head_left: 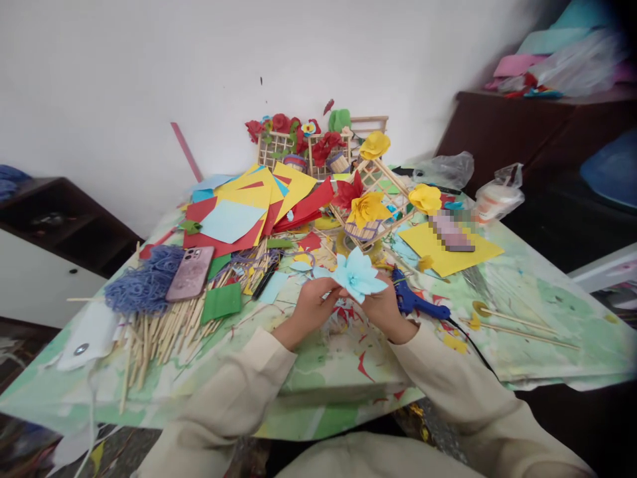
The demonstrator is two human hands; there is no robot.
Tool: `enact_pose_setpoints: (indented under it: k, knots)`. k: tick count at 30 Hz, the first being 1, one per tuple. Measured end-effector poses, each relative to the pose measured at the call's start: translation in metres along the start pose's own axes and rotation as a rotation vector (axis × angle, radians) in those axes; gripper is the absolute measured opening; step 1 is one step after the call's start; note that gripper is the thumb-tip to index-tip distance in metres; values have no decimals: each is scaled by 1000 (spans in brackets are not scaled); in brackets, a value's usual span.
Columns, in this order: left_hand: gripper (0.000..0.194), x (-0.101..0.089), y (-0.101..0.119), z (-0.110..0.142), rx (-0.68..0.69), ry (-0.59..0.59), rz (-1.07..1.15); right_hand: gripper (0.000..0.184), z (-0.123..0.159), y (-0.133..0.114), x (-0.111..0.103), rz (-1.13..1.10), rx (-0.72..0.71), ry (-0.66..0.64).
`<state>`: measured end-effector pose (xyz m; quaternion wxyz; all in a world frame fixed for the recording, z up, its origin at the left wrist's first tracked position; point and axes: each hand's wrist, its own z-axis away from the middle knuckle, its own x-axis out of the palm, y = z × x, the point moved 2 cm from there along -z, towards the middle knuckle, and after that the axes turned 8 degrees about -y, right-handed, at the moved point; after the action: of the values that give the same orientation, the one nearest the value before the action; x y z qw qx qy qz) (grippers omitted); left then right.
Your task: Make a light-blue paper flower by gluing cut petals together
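Observation:
A light blue paper flower (356, 273) with pointed petals is held up over the near middle of the table. My left hand (316, 307) pinches it from the left side, near a petal. On the other side my right hand (382, 307) grips its lower right edge, with the fingertips partly hidden behind the petals. Just right of my right hand lies a blue hot glue gun (418, 300), its black cord running toward the table's front edge. Red and white paper scraps (343, 318) are scattered beneath the flower.
Wooden sticks (159, 338), blue yarn (144, 279) and a pink phone (190, 273) lie at the left. Coloured paper sheets (233, 222) are piled behind. Stick trellises with yellow flowers (368, 210) and red flowers (281, 123) stand at the back. A bagged cup (492, 199) is at right.

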<state>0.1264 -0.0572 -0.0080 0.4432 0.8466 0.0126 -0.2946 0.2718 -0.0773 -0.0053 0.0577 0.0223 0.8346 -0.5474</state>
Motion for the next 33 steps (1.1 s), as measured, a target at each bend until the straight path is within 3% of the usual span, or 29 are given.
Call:
enact_pose_setpoints:
  k: [3, 7, 11, 13, 16, 19, 25, 29, 33]
  knots:
    - [15, 0, -3, 2, -96, 85, 159, 20, -1, -3, -3, 81, -49, -19]
    - [17, 2, -9, 3, -204, 280, 576, 14, -2, -9, -7, 172, -141, 28]
    - [21, 5, -11, -1, -260, 379, 840, 10, -2, -1, -4, 221, -62, 53]
    - [23, 6, -10, -1, -293, 379, 895, 16, -2, 3, 0, 230, -34, 5]
    - [22, 8, -8, 0, -303, 316, 908, 25, 0, 6, 8, 177, -23, -128]
    - [22, 8, -9, 0, -322, 274, 895, 13, 2, 5, 12, 102, 21, -204]
    - [25, -2, -12, -4, -265, 331, 778, 12, 3, 6, 14, 41, 69, -223]
    - [21, -6, -14, -2, -231, 311, 636, 12, 3, 11, 15, 58, 83, -245]
    - [16, -8, -14, 2, -125, 253, 543, 11, 2, 13, 15, 157, 9, -262]
